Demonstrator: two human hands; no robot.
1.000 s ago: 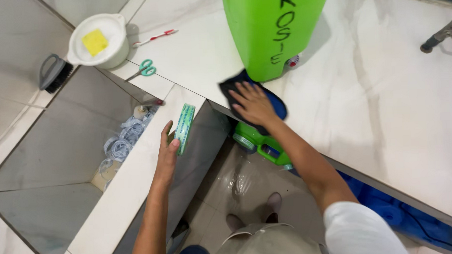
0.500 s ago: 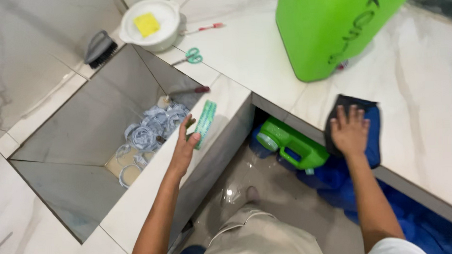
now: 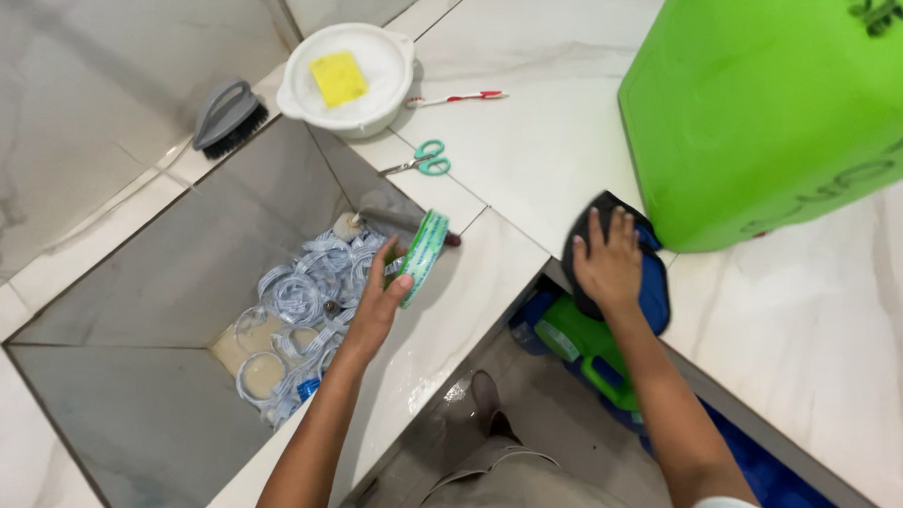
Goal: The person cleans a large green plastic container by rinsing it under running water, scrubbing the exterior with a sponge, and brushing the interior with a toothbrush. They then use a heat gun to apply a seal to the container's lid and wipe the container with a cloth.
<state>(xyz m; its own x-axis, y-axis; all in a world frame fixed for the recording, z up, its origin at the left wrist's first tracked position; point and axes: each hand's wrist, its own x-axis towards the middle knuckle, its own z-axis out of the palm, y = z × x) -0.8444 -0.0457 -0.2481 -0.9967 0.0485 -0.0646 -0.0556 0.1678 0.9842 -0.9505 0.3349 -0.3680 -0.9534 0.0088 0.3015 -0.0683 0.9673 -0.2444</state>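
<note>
Roll: a flat green and white roll (image 3: 424,255), seen edge-on, gripped in the left hand (image 3: 378,307) and held above the table's rim where the sunken basin begins.
Left hand: fingers curled around the lower part of the roll, thumb on the near side; forearm reaches up from the bottom of the view across the narrow table strip.
Right hand: (image 3: 607,264) lies flat, fingers spread, palm down on a dark cloth (image 3: 655,289); it grasps nothing, only presses.
Cloth: dark blue and black, draped over the front edge of the table (image 3: 538,151), partly hanging past it, touching the base of the green container (image 3: 766,103).
Green container: large, upright, fills the upper right corner and leaves little open table beside the right hand.
Basin: grey sunken basin (image 3: 127,416) left of the roll, holding coils of pale wrapped rings (image 3: 293,295) heaped at its bottom; a brush with a dark handle (image 3: 390,221) lies among them.
Open room: bare white table between the two hands and further up toward the scissors (image 3: 423,163).
Far edge: white bowl (image 3: 361,97) with a yellow sponge (image 3: 338,79) inside, at the basin's far corner; a grey scrubbing brush (image 3: 225,117) to its left; a red and white toothbrush (image 3: 456,99) to its right.
Below table: green bottle (image 3: 585,344) and blue fabric under the overhang.
</note>
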